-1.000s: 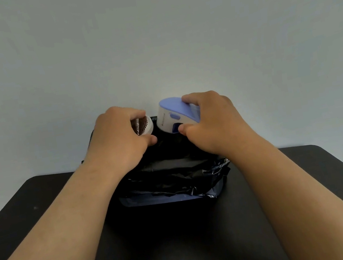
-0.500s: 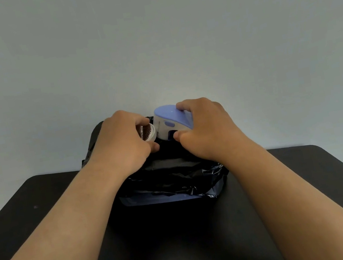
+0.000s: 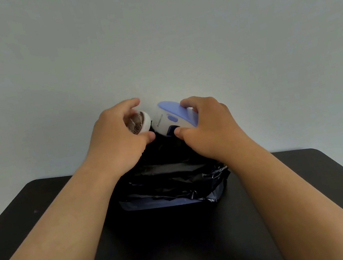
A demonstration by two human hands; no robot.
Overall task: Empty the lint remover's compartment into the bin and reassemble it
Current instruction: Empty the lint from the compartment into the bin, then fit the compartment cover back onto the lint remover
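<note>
Over the bin (image 3: 173,200), which is lined with a crumpled black bag, both hands hold parts of the lint remover. My left hand (image 3: 117,139) grips the round white head piece (image 3: 139,124) with its perforated metal foil facing up and right. My right hand (image 3: 208,125) grips the white body with the lilac top and oval button (image 3: 170,118), thumb on its dark lower part. The two pieces sit side by side, nearly touching. The inside of the bin is hidden by the hands and the bag.
The bin stands at the far middle of a black table (image 3: 40,198) with rounded corners, close to a plain pale wall (image 3: 150,41). My forearms cross the table's near half on both sides.
Both hands dipped lower and closer together half a second ago, then rose slightly. The head piece now tilts more open toward the body, and my left fingers have spread.
</note>
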